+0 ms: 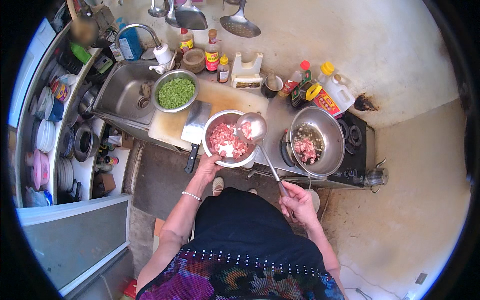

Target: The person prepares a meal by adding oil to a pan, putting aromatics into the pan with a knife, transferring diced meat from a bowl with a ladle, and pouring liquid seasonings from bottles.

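Observation:
My left hand (209, 167) grips the near rim of a steel bowl (229, 162) that holds diced raw meat (226, 138). In my right hand (298, 201) is the dark handle of a steel ladle (262, 125). The ladle's cup is over the bowl's right side with some diced meat in it. To the right, a deep steel pan (333, 150) holds a clump of diced meat (305, 149) in oil with small pale bits. A cleaver (196, 120) lies on the cutting board (221, 93), left of the bowl. Farther back stands a steel bowl (156, 84) of chopped green vegetable (176, 92).
A sink (120, 95) with a faucet (144, 30) is at the left. Several sauce bottles (212, 56) and a white jug (342, 93) line the wall. A gas stove (356, 159) sits under the pan's right side. Ladles and a skimmer (240, 24) hang above. Shelves of dishes (65, 174) stand far left.

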Demonstrator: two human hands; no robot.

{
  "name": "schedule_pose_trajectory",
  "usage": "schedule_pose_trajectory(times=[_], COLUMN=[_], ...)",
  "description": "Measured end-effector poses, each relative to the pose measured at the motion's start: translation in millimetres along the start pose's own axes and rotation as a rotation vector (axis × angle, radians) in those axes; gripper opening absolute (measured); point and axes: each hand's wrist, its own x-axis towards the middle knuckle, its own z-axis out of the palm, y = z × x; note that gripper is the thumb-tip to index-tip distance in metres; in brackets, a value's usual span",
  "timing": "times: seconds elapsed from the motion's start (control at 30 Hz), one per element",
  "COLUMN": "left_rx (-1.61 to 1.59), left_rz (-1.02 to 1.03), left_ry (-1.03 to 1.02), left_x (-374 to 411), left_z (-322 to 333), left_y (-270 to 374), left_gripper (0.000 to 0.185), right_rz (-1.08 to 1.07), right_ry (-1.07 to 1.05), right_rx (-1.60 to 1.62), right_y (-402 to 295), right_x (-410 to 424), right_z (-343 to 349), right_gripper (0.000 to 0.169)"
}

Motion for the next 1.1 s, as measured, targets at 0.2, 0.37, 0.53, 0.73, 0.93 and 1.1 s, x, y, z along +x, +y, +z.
schedule_pose_trajectory(times=[0.2,0.37,0.53,0.73,0.93,1.1], left_rx=[-0.038,-0.048,-0.021,0.025,0.052,0.109], left_rz=[-0.010,-0.010,-0.013,-0.032,-0.009,-0.020], left_ry=[0.024,0.006,0.046,0.066,0.040,0.076], left_x=[3.1,16.0,17.3,19.9,13.8,18.7], left_z=[5.3,-6.7,2.4,-1.7,10.7,0.4], left_y=[0.9,4.2,14.3,9.4,10.7,5.0], left_gripper=[0.048,0.041,0.041,0.051,0.053,0.051], right_rz=[-0.030,-0.158,-0.449,-0.169,-0.091,-0.208], right_ry=[-0.053,0.235,0.441,0.388,0.305,0.327], right_rx=[0.185,-0.144,-1.601,-1.802,-1.823,-1.593], right_y=[-10.8,-37.0,-41.7,-70.0,-52.9,-64.5], right_x=[-10.3,-52.8,-83.8,-98.1,-54.4,-66.9], right_z=[-6.3,-21.0,-63.7,-70.9,-97.2,-109.2], right_gripper=[0.045,0.047,0.053,0.055,0.054,0.047])
